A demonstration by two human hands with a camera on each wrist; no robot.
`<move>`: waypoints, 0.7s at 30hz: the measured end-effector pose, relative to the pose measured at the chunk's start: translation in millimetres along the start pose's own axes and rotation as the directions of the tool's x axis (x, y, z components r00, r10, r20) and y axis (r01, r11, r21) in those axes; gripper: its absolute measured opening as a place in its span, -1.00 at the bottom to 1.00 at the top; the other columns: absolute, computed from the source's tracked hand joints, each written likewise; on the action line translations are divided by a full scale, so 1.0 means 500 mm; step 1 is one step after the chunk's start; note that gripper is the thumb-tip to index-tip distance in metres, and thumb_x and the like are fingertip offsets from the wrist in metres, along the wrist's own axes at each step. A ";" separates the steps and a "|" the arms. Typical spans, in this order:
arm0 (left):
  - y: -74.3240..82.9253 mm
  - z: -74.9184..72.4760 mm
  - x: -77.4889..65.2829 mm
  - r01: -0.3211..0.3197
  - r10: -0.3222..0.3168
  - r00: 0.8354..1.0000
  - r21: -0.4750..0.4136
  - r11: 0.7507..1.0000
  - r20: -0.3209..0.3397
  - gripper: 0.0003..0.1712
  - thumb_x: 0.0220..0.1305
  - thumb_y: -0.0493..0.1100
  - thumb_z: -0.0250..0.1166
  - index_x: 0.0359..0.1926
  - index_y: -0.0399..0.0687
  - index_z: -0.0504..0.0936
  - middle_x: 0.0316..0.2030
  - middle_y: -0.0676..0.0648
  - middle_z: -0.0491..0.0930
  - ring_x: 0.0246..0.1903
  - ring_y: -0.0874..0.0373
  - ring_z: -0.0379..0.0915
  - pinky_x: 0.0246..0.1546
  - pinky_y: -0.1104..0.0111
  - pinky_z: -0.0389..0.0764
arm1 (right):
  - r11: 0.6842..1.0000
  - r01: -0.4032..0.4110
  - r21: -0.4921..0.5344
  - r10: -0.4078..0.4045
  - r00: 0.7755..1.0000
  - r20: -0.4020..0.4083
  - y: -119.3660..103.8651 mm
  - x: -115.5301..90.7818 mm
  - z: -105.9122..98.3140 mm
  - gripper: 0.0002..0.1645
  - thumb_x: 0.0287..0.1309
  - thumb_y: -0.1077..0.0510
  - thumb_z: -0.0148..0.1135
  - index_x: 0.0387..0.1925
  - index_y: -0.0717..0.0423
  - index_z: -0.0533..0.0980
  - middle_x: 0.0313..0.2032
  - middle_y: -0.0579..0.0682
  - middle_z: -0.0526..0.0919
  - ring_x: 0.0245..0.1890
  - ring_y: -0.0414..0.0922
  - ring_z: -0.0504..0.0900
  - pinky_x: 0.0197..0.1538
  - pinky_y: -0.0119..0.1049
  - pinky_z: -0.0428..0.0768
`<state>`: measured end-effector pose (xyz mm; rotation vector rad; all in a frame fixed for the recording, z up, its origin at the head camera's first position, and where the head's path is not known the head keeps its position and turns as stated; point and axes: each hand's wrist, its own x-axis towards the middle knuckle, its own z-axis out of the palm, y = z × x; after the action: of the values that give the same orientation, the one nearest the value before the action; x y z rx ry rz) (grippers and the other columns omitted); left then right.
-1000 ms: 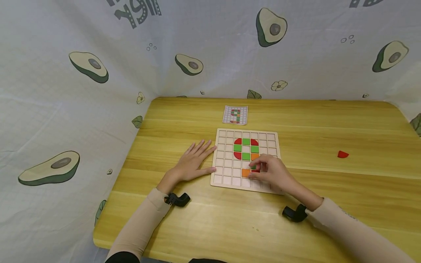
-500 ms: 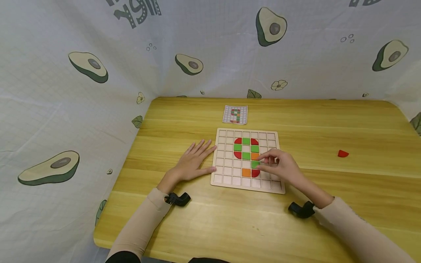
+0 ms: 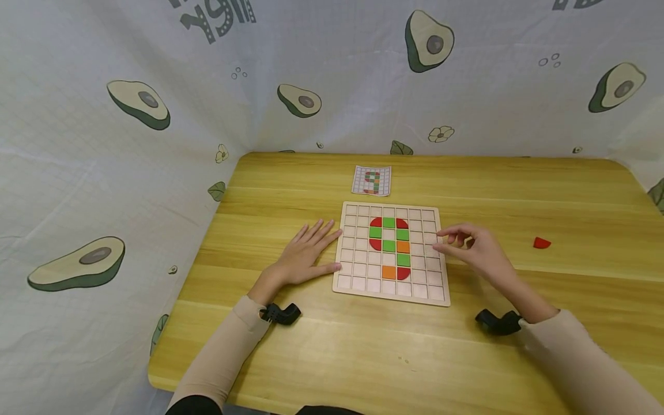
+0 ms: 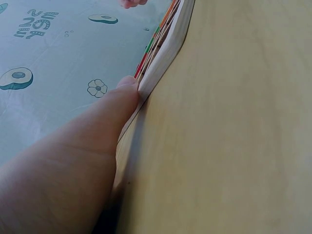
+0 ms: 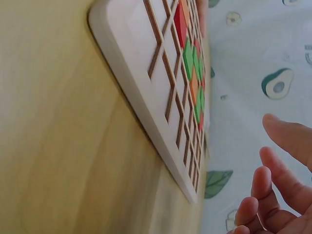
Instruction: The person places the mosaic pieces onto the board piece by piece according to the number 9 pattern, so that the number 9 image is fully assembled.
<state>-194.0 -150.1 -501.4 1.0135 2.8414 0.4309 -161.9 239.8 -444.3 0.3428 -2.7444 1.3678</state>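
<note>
A pale wooden grid board lies on the table with red, green and orange pieces set in its cells in a 9-like shape. Lowest in the pattern are an orange square and a red quarter-round piece. My left hand rests flat on the table, fingers spread, its thumb and fingertips at the board's left edge. Over the board's right edge hovers my right hand, thumb and fingers apart and loosely bent with nothing between them. To its right, a loose red quarter-round piece lies on the table.
Behind the board lies a small printed card showing a coloured 9 on a grid. The wooden table meets a white avocado-print cloth along its far and left sides.
My right hand has moved off the pattern to the right, past the board's right edge, uncovering the lower green square and red quarter-round piece. My left hand stays put.
</note>
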 end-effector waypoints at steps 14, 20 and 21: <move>-0.002 0.005 0.000 0.007 -0.007 1.000 -0.002 1.000 0.008 -0.04 0.38 0.49 -0.10 0.61 0.27 -0.18 0.59 0.02 -0.31 0.54 0.06 -0.50 0.47 0.13 -0.47 | 0.994 -0.083 -0.071 0.074 0.989 -0.131 0.055 -0.015 -0.106 -0.52 0.21 0.02 0.42 -0.02 0.33 0.61 -0.37 -0.18 0.51 -0.36 -0.24 0.35 -0.38 -0.47 0.31; -0.004 0.006 0.000 0.003 -0.003 1.000 -0.003 1.000 0.003 -0.03 0.36 0.53 -0.15 0.61 0.28 -0.18 0.59 0.03 -0.31 0.54 0.06 -0.50 0.47 0.13 -0.47 | 0.991 -0.123 -0.061 0.111 0.979 -0.170 0.089 -0.025 -0.150 -0.55 0.22 0.02 0.41 -0.01 0.28 0.61 -0.38 -0.24 0.52 -0.38 -0.25 0.36 -0.39 -0.48 0.32; -0.004 0.006 0.000 0.001 -0.001 1.000 -0.004 1.000 0.001 -0.03 0.36 0.53 -0.15 0.61 0.28 -0.18 0.59 0.03 -0.31 0.54 0.06 -0.50 0.48 0.13 -0.47 | 0.989 -0.132 -0.062 0.120 0.977 -0.176 0.092 -0.027 -0.156 -0.54 0.22 0.01 0.41 -0.01 0.27 0.61 -0.39 -0.26 0.52 -0.38 -0.26 0.37 -0.38 -0.49 0.32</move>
<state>-194.8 -150.7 -504.5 1.0112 2.8393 0.4361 -163.0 331.0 -434.9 0.0436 -2.7038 1.2522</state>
